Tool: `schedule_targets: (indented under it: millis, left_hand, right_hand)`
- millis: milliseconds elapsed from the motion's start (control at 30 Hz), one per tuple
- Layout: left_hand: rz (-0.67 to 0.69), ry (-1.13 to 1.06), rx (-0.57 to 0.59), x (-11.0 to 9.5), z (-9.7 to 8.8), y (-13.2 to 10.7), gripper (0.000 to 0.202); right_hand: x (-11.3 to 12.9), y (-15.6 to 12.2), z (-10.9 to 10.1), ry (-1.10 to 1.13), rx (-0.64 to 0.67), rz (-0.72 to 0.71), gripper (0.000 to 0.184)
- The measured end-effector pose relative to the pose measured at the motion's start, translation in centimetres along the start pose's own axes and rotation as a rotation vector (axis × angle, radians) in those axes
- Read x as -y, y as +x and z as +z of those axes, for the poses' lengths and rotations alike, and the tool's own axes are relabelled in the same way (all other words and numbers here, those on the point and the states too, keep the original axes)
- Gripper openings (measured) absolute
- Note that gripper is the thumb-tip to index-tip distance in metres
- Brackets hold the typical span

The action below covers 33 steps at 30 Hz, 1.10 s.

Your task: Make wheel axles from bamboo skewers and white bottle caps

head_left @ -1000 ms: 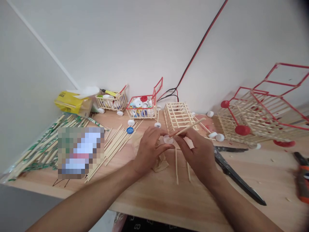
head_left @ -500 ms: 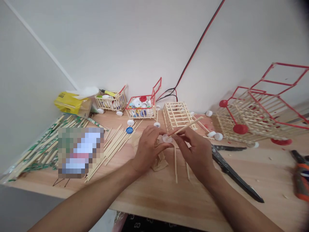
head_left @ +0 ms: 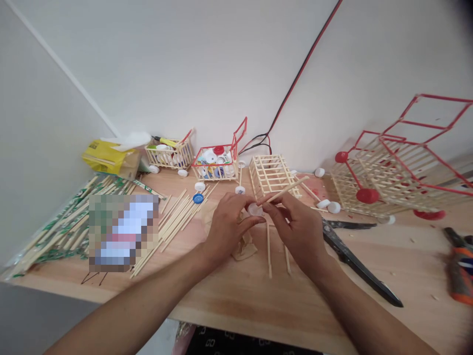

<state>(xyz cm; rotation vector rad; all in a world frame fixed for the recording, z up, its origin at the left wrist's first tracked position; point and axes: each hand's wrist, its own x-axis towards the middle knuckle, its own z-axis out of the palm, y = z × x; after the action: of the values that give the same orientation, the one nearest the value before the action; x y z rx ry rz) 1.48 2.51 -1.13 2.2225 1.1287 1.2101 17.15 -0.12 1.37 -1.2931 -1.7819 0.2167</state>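
Note:
Over the middle of the wooden table, my left hand (head_left: 229, 222) is closed on a small clear cap (head_left: 254, 210), held between thumb and fingers. My right hand (head_left: 295, 224) pinches a thin wooden stick (head_left: 288, 191), slanting up to the right. The stick's lower end meets the cap; whether it touches the inside or the rim I cannot tell. Below my hands lie a crumpled beige scrap (head_left: 244, 250) and two loose sticks, one of them a stick (head_left: 269, 256) pointing toward me. Just behind stands a small slatted stick basket (head_left: 271, 170).
Two small stick carts filled with caps, one a red-trimmed cart (head_left: 216, 165), stand along the wall. A larger cart (head_left: 384, 172) lies at right, near black-handled cutters (head_left: 354, 261) and orange pliers (head_left: 461, 271). At left are loose sticks (head_left: 173, 222), wrapped chopsticks (head_left: 70, 224) and a blue cap (head_left: 198, 198).
Hardly anything differs. The stick in my right hand has shifted slightly left and down against the cap, and the view has moved a little.

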Motion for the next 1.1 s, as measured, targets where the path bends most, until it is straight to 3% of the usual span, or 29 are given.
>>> schedule_targets:
  millis: [733, 1100]
  left_hand:
    - [-0.264, -0.281, 0.051, -1.1, -0.6, -0.2, 0.036]
    - [-0.126, -0.236, -0.014, -0.2, -0.3, 0.1, 0.029]
  right_hand:
    - [-0.5, 0.2, 0.0, 0.028, 0.020, 0.062, 0.013]
    - [-0.3, 0.1, -0.2, 0.005, 0.012, 0.007, 0.013]
